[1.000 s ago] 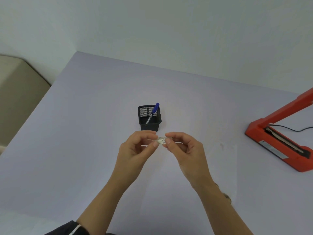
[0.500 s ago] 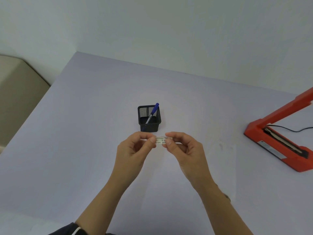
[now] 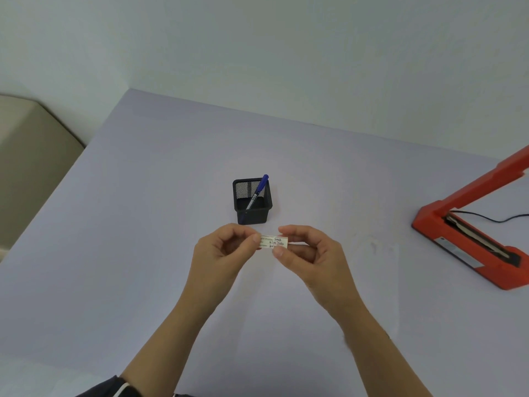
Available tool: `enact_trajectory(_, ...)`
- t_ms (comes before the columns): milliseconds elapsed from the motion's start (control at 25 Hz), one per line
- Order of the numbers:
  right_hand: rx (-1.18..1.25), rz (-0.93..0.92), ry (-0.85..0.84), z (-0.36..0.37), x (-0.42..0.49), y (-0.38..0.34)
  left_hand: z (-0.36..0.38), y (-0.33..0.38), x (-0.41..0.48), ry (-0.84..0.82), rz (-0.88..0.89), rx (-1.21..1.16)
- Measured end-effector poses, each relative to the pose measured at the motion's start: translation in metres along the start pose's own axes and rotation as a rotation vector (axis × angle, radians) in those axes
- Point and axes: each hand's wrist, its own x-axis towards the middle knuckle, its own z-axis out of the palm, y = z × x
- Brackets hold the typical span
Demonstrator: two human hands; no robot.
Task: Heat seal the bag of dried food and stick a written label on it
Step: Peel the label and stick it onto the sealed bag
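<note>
A small white label point(image 3: 273, 242) with handwriting on it is held above the table between both hands. My left hand point(image 3: 221, 257) pinches its left end with thumb and forefinger. My right hand point(image 3: 310, 255) pinches its right end the same way. The label faces up toward me, flat and level. A red heat sealer point(image 3: 472, 239) lies at the right edge with its arm raised. A faint clear bag point(image 3: 380, 247) seems to lie on the table right of my right hand; its contents are hard to make out.
A black mesh pen holder point(image 3: 252, 202) stands just beyond my hands, with a blue pen point(image 3: 257, 191) leaning in it. A black cable point(image 3: 492, 217) runs from the sealer off to the right. The lilac table point(image 3: 128, 239) meets a pale wall at the back.
The label has turned from edge-on to face up, so its writing now shows. Both hands stayed in about the same place, a little further apart.
</note>
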Motion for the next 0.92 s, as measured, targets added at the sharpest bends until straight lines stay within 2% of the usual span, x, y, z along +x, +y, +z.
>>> enact_trajectory(120, -0.051, -0.011, -0.070, -0.004, -0.001, -0.001, -0.002, 0.000, 0.000, -0.030, 0.023, 0.024)
enact_trajectory(360, -0.106, -0.049, -0.089, -0.010, 0.004, -0.001, -0.006, -0.001, 0.000, -0.120, 0.049, 0.008)
enact_trajectory(760, -0.143, -0.050, -0.133, -0.013, 0.007, 0.003, -0.008, -0.009, 0.000, -0.146, 0.121, 0.006)
enact_trajectory(920, -0.212, -0.117, -0.124, -0.014, 0.008, 0.007, -0.006, -0.008, 0.001, -0.139, 0.090, -0.022)
